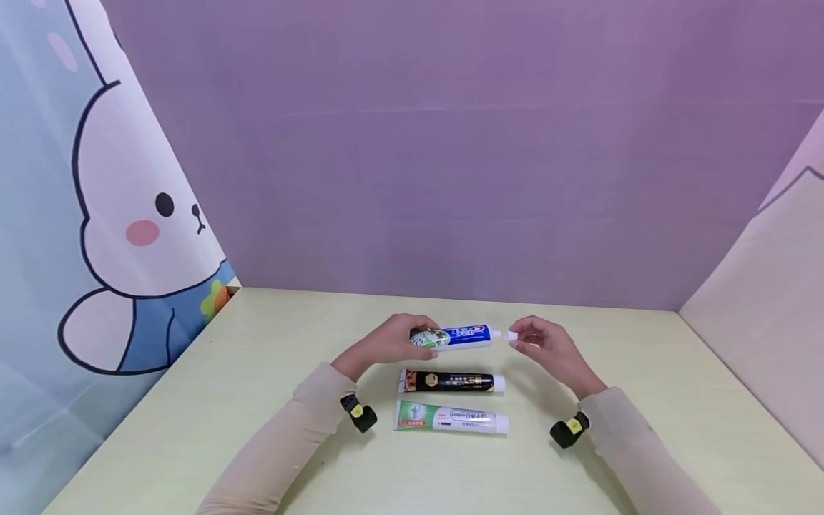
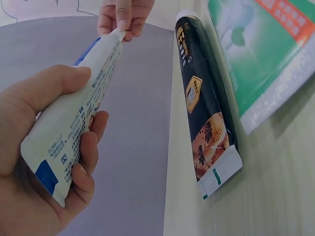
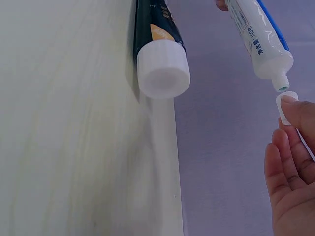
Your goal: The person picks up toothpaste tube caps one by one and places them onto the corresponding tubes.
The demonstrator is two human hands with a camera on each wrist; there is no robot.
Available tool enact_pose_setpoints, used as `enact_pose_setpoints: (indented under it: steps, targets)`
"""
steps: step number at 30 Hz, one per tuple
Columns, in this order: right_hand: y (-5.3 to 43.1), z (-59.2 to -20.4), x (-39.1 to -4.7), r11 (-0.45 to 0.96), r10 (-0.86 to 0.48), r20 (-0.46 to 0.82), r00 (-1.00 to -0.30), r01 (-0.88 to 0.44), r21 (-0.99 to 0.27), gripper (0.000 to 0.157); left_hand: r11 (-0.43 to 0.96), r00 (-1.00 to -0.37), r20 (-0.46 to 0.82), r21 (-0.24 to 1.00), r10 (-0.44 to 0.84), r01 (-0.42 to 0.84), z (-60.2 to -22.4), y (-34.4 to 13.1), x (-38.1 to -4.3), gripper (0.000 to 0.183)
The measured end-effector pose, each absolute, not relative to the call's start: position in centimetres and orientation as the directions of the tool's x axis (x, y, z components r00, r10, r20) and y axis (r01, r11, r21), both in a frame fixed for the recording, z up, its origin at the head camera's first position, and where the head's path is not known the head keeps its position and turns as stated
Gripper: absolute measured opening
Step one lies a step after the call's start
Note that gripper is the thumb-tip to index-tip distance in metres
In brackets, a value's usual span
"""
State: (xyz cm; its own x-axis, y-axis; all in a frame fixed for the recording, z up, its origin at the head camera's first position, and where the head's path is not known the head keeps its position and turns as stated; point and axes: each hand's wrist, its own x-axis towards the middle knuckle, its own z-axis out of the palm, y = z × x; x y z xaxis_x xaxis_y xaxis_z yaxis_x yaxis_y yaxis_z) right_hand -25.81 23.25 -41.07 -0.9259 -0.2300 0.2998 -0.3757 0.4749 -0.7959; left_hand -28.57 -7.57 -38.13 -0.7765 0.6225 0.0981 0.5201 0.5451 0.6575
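Note:
My left hand (image 1: 394, 339) grips a blue, white and green toothpaste tube (image 1: 466, 336) around its tail half, thumb on one side and fingers on the other. The tube is held above the table, its nozzle pointing right. Between thumb and fingertips my right hand (image 1: 547, 347) pinches a small white cap (image 1: 511, 335). In the right wrist view the cap (image 3: 286, 108) is just off the bare nozzle (image 3: 280, 82), with a thin gap between them. Nearer me, a black toothpaste tube (image 1: 450, 381) lies on the table, capped.
A green and white toothpaste tube (image 1: 450, 418), also capped, lies in front of the black one. All sit on a pale table (image 1: 309, 458). Behind the table's far edge stands a purple backdrop (image 1: 450, 157); a cartoon-printed curtain (image 1: 148, 286) hangs at the left.

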Motion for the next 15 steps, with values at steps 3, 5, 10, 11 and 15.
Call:
enact_pose_setpoints:
  steps: [3,5,10,11,15]
  targets:
    - [23.18,-40.84,-25.70,0.453,-0.228,0.311,-0.923,-0.383,-0.805,0.023,0.546,-0.775,0.095,0.656,0.625,0.521,-38.12,-7.42,-28.58,0.041]
    - [23.13,-40.72,-25.62,0.442,-0.233,0.316,-0.920,-0.389,-0.808,0.023,0.548,-0.773,0.089,0.655,0.627,0.520,-38.10,-7.30,-28.58,0.042]
    - [23.07,-40.59,-25.48,0.446,-0.239,0.316,-0.918,-0.393,-0.805,0.024,0.549,-0.767,0.073,0.656,0.637,0.518,-38.03,-6.98,-28.66,0.042]
    - [23.06,-40.57,-25.46,0.448,-0.240,0.318,-0.917,-0.395,-0.802,0.025,0.549,-0.766,0.071,0.656,0.638,0.518,-38.01,-6.93,-28.68,0.042]
    - [23.02,-40.67,-25.44,0.459,-0.243,0.333,-0.911,-0.410,-0.788,0.022,0.551,-0.764,0.061,0.657,0.642,0.515,-37.96,-6.93,-28.67,0.042]
